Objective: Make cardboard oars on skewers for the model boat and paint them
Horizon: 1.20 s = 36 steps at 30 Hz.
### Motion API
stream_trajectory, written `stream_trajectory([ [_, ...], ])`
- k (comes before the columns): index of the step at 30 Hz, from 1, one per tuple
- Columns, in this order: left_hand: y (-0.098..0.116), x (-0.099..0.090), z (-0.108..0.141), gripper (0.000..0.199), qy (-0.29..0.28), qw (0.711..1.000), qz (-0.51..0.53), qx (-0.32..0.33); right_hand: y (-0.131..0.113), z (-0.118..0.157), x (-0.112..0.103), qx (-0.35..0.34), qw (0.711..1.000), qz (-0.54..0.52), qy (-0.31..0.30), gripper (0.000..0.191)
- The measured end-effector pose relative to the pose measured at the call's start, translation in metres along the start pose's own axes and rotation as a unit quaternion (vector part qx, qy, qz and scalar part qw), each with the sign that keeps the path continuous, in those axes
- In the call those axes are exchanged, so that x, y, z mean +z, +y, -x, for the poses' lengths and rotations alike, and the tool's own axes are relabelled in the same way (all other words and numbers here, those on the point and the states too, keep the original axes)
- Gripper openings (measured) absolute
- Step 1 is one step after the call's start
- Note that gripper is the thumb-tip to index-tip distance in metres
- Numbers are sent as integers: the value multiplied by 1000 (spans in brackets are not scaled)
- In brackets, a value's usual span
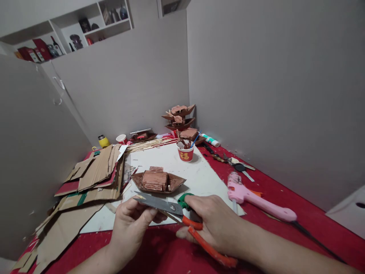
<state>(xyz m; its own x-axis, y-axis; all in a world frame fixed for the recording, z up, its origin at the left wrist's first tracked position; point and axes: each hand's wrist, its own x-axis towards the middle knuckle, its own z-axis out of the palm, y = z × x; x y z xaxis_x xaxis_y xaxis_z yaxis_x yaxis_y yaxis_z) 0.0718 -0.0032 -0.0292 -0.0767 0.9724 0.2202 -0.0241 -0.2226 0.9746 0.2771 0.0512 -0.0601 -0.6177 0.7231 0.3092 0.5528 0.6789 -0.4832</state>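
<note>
My right hand [212, 219] is closed around a pair of scissors [173, 208] with orange and green handles. The grey blades point left, over the fingers of my left hand [131, 220]. That hand is pinched; a small pale bit [140, 196] shows near the blade tips, but what the fingers hold is mostly hidden by the blades. Just beyond both hands, a brown model boat [155, 180] with a slatted cabin roof sits upright on a white board [137, 160].
Cut cardboard [97, 171] is piled at the left. A pink glue gun [262, 203] lies at the right, its cord running forward. Behind the boat stand a red paint cup [186, 152] with a blue handle in it, thin wooden sticks [151, 144] and stacked model boats [179, 116].
</note>
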Motion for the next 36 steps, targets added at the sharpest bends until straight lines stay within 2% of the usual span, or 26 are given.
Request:
stream_trajectory([
  [7,-1,-1,-1,8,-11,1000,23,-14,0,-2,-2,16,1000,1,-26,46],
  [21,-4,-2,2,7,-19,1000,22,-10,12,3,11,-34,999,3,11,47],
  [32,-2,-3,-1,10,-5,1000,-25,13,7,-3,-1,-23,996,83,13,46],
  [36,0,-2,0,10,-4,999,-38,21,6,0,1,-19,997,76,6,47],
])
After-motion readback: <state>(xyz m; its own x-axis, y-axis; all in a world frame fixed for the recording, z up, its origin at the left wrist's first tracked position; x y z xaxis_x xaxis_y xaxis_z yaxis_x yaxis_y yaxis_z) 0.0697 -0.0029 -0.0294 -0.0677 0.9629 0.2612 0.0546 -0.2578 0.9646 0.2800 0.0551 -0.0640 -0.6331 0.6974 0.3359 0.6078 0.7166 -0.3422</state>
